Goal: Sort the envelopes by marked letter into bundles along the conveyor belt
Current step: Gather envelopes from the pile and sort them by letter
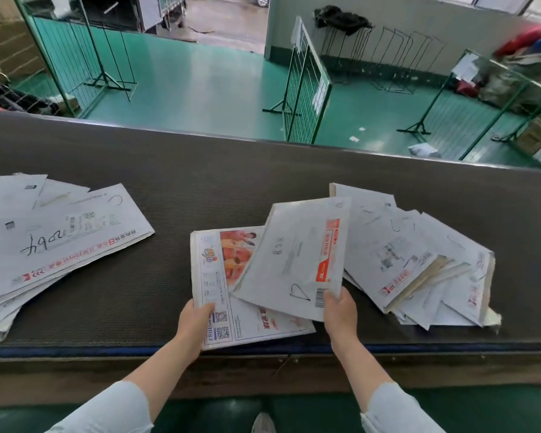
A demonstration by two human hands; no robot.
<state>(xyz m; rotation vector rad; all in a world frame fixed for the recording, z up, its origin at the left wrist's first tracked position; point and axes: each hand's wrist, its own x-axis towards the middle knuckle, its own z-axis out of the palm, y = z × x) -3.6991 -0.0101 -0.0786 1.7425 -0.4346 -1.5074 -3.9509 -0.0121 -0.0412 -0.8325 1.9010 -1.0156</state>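
A dark conveyor belt [231, 170] runs across the view. My left hand [194, 323] grips the near edge of a stack of envelopes [219, 276] with a colourful printed top sheet, lying at the belt's front. My right hand [339, 310] pinches the near corner of a single white envelope [297, 257] with a red strip and a hand-drawn mark, lifted and tilted over the stack. A fanned bundle of white envelopes [419, 260] lies to the right. Another bundle [44, 239] with handwriting lies at the left.
Beyond the belt's far metal edge [263, 139] lies a green floor with green wire racks [306, 89] and piles of parcels at both sides. The belt's front edge has a blue strip [75, 351] above a brown frame. My shoe [263, 423] shows below.
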